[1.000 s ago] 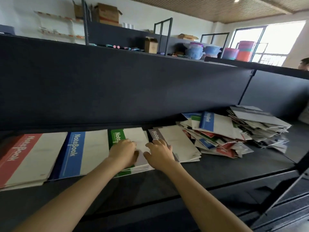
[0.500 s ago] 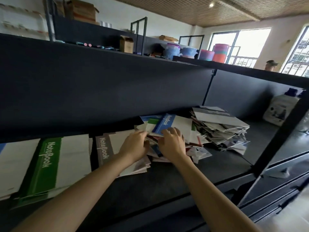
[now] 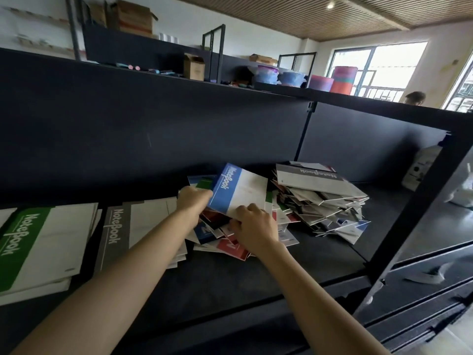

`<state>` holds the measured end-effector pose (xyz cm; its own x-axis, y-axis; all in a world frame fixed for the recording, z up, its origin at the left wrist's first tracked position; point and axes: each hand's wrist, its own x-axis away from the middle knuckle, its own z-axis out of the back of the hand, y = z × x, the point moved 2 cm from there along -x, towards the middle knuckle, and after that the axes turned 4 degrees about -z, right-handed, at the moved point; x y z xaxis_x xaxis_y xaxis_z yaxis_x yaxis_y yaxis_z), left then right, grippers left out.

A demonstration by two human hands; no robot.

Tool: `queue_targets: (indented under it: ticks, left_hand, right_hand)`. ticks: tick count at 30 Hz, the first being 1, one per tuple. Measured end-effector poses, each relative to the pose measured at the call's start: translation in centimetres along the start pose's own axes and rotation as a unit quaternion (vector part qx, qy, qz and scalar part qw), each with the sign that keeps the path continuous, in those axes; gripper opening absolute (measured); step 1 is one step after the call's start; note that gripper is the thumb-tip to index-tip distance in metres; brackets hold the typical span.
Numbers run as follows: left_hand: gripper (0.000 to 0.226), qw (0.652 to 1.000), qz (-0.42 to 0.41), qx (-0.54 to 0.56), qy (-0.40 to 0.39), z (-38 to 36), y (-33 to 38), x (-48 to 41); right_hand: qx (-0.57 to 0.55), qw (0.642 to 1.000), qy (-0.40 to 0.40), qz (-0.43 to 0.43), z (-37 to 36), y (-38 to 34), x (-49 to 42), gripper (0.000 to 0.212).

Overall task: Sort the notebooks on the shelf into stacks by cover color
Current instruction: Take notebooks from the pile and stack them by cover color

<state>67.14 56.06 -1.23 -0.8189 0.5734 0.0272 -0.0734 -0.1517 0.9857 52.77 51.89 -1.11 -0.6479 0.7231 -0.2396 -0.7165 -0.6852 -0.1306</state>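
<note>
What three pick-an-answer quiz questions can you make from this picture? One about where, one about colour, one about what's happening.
1. Where is the grey stack? A) right of the green stack B) on the floor C) on the top shelf
2. What colour is the stripe on the lifted notebook? A) red B) yellow C) blue
3. How is that notebook? A) lying flat B) tilted up over the messy pile C) torn in half

1A: grey lies beside green. 2C: its stripe is blue. 3B: the left hand and right hand hold it tilted.
</note>
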Motion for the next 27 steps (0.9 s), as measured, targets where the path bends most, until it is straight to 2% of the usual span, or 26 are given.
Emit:
queue_targets:
  ticks: [2,4,5,8,12,17,22,27]
  left_hand:
    - [0.011,0.998,0.030,0.046,-0.013,-0.4,0.3,0.2]
    - [0.005,0.999,0.006,0.013,-0.036,-1.3,0.7,1.0]
    - [0.010,0.999,-0.017,-0.011,-0.034,-1.6,0.9,1.3]
    - [0.025,0.996,-0.069,-0.055,0.009,-1.6,1.4,2.1]
    - [0.021,0.992,-0.098,-0.050,0.063,0.9,1.3,2.4]
    - [0.025,0.987,-0.092,-0.001,0.132,6.8,0.4,3.3]
    - [0.029,0.979,-0.067,0.026,0.191,14.8,-1.7,4.5]
    - [0.035,0.972,-0.014,0.084,0.220,22.4,-4.6,6.4]
  right_hand:
    - [-0.016,1.000,0.001,0.006,0.0,0.4,0.2,0.035]
    - [-0.033,0.999,0.000,0.008,-0.2,0.8,0.3,0.034]
    - [-0.042,0.999,0.003,0.006,-0.2,1.0,0.3,0.034]
    - [-0.087,0.996,0.028,-0.011,-0.4,1.1,0.3,0.035]
    - [-0.084,0.994,0.063,-0.001,-0.6,-0.5,0.5,0.035]
    - [-0.141,0.987,0.058,0.053,-1.1,-5.5,0.2,0.040]
    - [-0.207,0.970,0.003,0.129,-2.4,-12.8,0.3,0.047]
    - [-0.221,0.956,-0.050,0.185,-3.8,-19.9,1.9,0.050]
